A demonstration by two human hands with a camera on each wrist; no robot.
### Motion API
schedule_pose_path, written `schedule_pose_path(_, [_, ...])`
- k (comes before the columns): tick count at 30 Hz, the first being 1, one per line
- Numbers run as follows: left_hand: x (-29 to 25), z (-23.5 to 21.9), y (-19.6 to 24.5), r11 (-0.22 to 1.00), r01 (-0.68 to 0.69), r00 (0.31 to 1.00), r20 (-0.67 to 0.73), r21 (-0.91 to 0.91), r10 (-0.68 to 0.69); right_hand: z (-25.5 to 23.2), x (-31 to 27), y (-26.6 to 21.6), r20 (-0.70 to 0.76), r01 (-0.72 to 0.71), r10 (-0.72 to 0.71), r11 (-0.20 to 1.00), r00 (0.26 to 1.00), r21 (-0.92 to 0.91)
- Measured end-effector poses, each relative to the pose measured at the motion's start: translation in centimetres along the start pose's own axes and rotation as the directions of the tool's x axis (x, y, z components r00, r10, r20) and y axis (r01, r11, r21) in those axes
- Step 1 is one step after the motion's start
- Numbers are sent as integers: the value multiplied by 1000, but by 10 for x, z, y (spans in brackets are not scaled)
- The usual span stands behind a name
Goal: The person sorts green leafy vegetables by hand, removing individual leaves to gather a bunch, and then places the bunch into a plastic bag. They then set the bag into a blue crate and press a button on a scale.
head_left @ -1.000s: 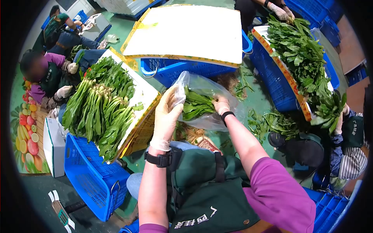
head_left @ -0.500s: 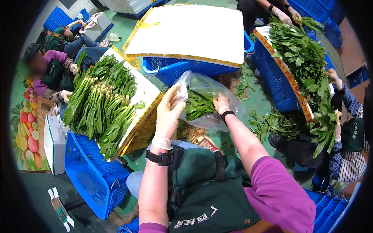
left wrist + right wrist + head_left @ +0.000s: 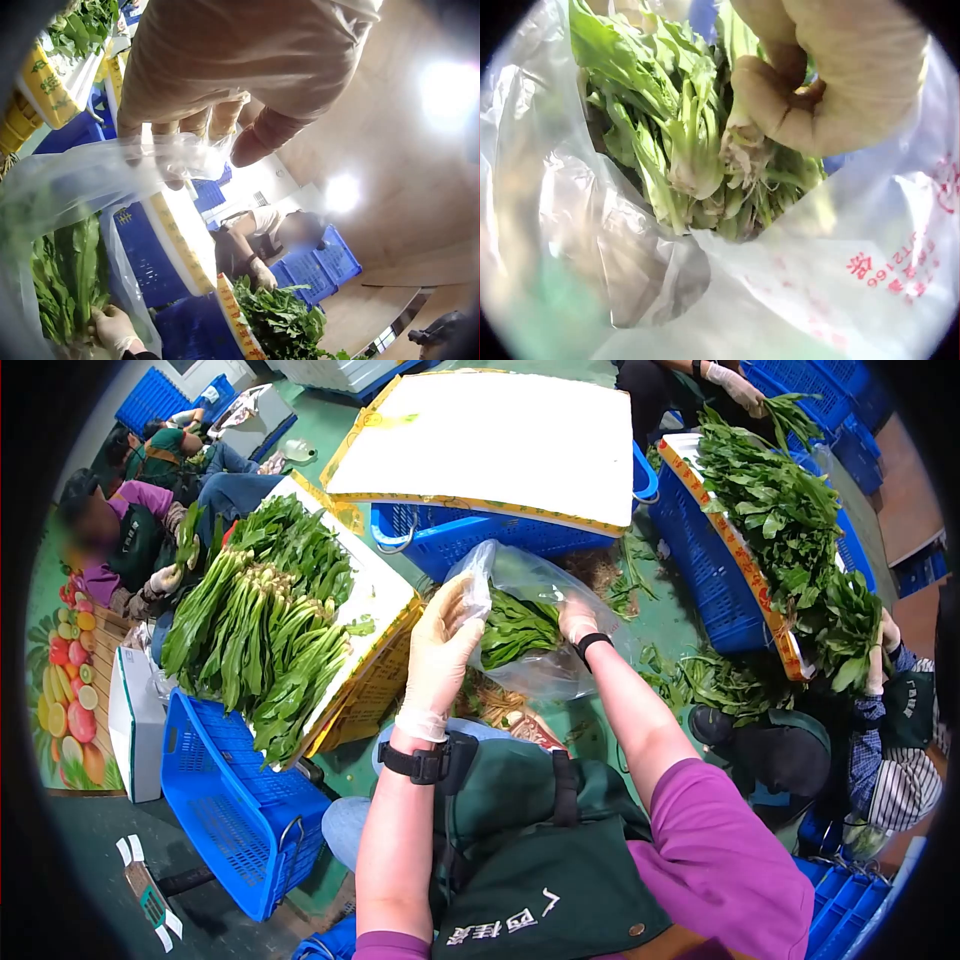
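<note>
In the head view a clear plastic bag (image 3: pixel 560 675) holds a bundle of leafy greens (image 3: pixel 515 630). The gloved left hand (image 3: pixel 438 650) pinches the bag's rim at its left side; the left wrist view shows the gathered film (image 3: pixel 195 154) between thumb and fingers of that hand (image 3: pixel 240 67). My gloved right hand (image 3: pixel 577 620) is inside the bag at the root end of the greens. In the right wrist view its fingers (image 3: pixel 772 105) curl round a stalk, with pale roots (image 3: pixel 742 150) below and more stalks beside it.
A foam board (image 3: pixel 490 445) lies on a blue crate (image 3: pixel 430 545) ahead. Greens (image 3: pixel 255 630) cover another board at the left, above a blue crate (image 3: pixel 220 790). At the right, greens (image 3: pixel 775 510) lie on a third board, with people working around. Loose leaves (image 3: pixel 715 680) litter the floor.
My right hand has shifted slightly to the right within the bag, and the bagged greens look a little more spread. The left hand keeps its hold on the rim. People at both sides have moved.
</note>
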State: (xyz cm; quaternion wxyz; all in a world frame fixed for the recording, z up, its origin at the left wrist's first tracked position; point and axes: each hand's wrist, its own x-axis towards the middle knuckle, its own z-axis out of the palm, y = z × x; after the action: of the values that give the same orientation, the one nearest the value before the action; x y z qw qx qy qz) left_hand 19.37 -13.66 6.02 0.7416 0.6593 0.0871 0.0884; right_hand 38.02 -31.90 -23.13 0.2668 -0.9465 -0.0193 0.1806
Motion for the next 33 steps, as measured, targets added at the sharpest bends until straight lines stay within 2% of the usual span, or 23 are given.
schedule_pose_path(2, [0, 0, -3, 1000, -9, 1000, 11, -11, 9, -4, -4, -6, -30, -14, 14, 1000, 999, -1])
schedule_pose_path(4, [0, 0, -5, 1000, -21, 1000, -5, -17, 21, -9, -7, -9, 5, 11, -10, 995, 1000, -101])
schedule_pose_path(8, [0, 0, -4, 999, -31, 999, -34, -9, 30, -14, -10, -15, 60, 40, -31, 988, 998, -152])
schedule_pose_path(10, [0, -2, -4, 1000, -19, 1000, -18, -9, 18, -17, -13, -17, 99, 143, -125, 968, 987, -204])
schedule_pose_path(11, [0, -2, -4, 1000, -6, 1000, 0, -9, 6, -20, -14, -18, 98, 143, -125, 968, 987, -205])
schedule_pose_path(14, [1, -2, -4, 998, -29, 999, -30, 56, 31, -36, -22, -20, 176, 194, -176, 977, 968, -89])
schedule_pose_path(15, [-1, -1, -4, 998, -30, 999, -31, 54, 32, -43, -25, -20, 185, 189, -188, 982, 965, 13])
schedule_pose_path(16, [-5, 4, 1, 857, -91, 970, -150, 507, 192, -51, -28, -21, 191, 182, -201, 977, 961, 116])
schedule_pose_path(17, [-10, 11, 11, 524, -51, 908, -179, 850, 379, -54, -31, -22, 148, 194, -210, 974, 967, 116])
schedule_pose_path(18, [-14, 23, 21, 307, -40, 783, -161, 951, 600, -59, -32, -23, 150, 195, -211, 974, 966, 113])
schedule_pose_path(20, [-30, 43, 36, 315, -163, 696, -117, 935, 708, -65, -29, -19, 247, 190, -269, 934, 931, 302])
schedule_pose_path(21, [-38, 55, 34, 383, -315, 687, -70, 868, 723, -67, -29, -18, 209, 249, -339, 898, 917, 363])
schedule_pose_path(22, [-42, 65, 21, 539, -387, 775, -53, 748, 629, -71, -31, -20, 213, 250, -340, 899, 916, 359])
schedule_pose_path(23, [-41, 77, -6, 712, -353, 872, -62, 607, 485, -77, -35, -25, 269, 186, -326, 879, 906, 439])
schedule_pose_path(24, [-41, 85, -38, 927, -33, 993, -97, 374, 74, -87, -40, -30, 324, 115, -315, 852, 892, 510])
schedule_pose_path(25, [-32, 87, -62, 944, 321, 945, -93, 82, -314, -102, -51, -41, 402, 34, -280, 853, 872, 520])
schedule_pose_path(26, [-24, 85, -96, 839, 503, 844, -88, -210, -528, -101, -51, -41, 402, 36, -279, 856, 872, 515])
schedule_pose_path(27, [-17, 81, -127, 724, 607, 742, -90, -328, -664, -100, -47, -39, 462, 18, -296, 856, 836, 517])
schedule_pose_path(28, [-9, 78, -153, 625, 654, 665, -70, -425, -743, -99, -45, -39, 520, -2, -312, 857, 795, 516])
schedule_pose_path(30, [-4, 72, -179, 486, 646, 619, 32, -589, -784, -100, -57, -44, 547, -40, -323, 835, 772, 549])
schedule_pose_path(31, [-4, 63, -205, 555, 600, 731, 114, -576, -672, -98, -60, -43, 550, -39, -342, 823, 762, 567])
schedule_pose_path(32, [-2, 57, -232, 573, 550, 782, 134, -608, -609, -96, -64, -43, 551, -40, -363, 809, 752, 587])
schedule_pose_path(33, [1, 51, -242, 523, 554, 784, 196, -648, -589, -96, -69, -44, 535, -50, -370, 787, 759, 615])
